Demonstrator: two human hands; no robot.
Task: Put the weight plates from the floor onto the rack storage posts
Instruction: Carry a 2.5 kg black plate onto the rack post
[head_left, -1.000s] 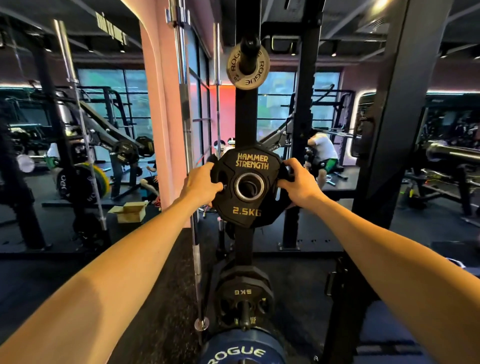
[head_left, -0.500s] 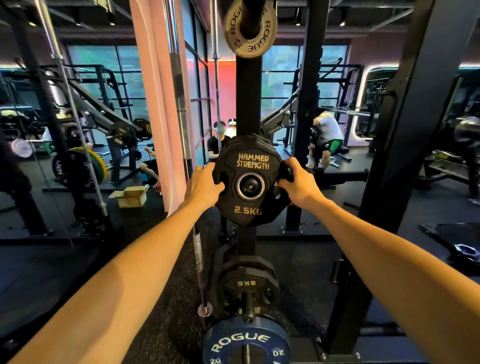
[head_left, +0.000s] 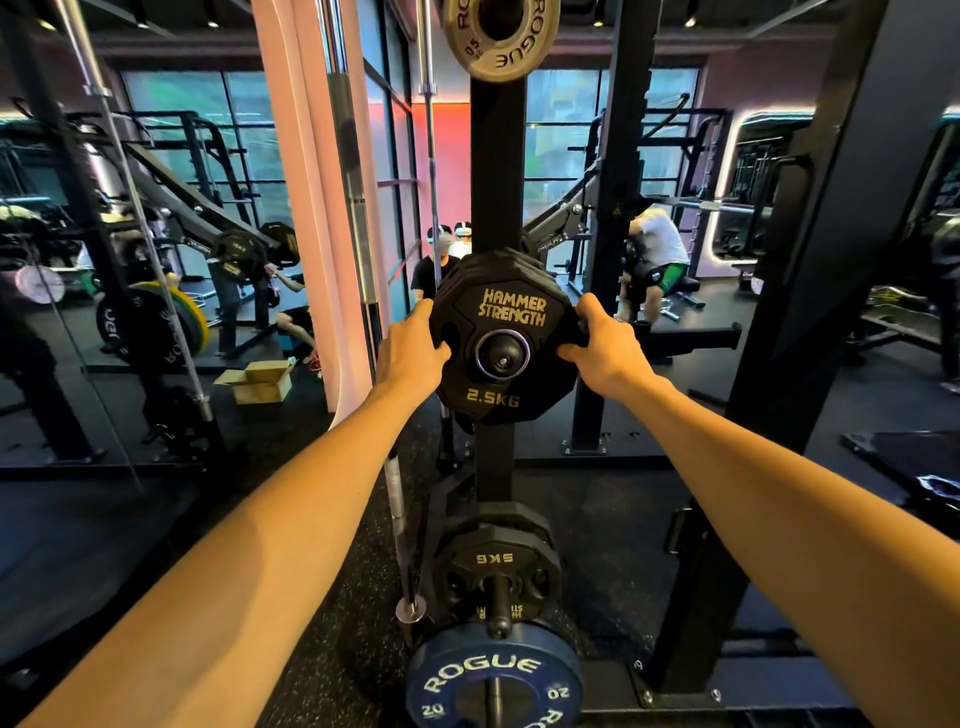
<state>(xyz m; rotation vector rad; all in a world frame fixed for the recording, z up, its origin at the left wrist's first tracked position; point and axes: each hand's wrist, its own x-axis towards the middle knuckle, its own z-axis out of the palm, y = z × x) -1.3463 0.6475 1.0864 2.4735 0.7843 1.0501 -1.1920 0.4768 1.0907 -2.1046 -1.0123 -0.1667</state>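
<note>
A black 2.5 kg Hammer Strength plate (head_left: 511, 317) sits on the middle storage post (head_left: 502, 357) of the black rack upright (head_left: 496, 156). The post's end shows through the plate's centre hole, and other black plates sit behind it. My left hand (head_left: 410, 353) grips the plate's left edge. On the opposite edge, my right hand (head_left: 602, 348) holds it too. A grey Rogue plate (head_left: 501, 39) hangs on the top post. Lower down are a black 5 kg plate (head_left: 496, 564) and a blue Rogue 20 plate (head_left: 493, 680) on their own posts.
A barbell (head_left: 363, 260) stands upright just left of the rack. A thick black upright (head_left: 810, 291) rises at the right. A cardboard box (head_left: 260, 382) lies on the floor at the left. People and machines fill the background.
The 2.5 kg plate has moved forward onto the middle post, whose end now fills its hole. My view has tilted down and come closer.
</note>
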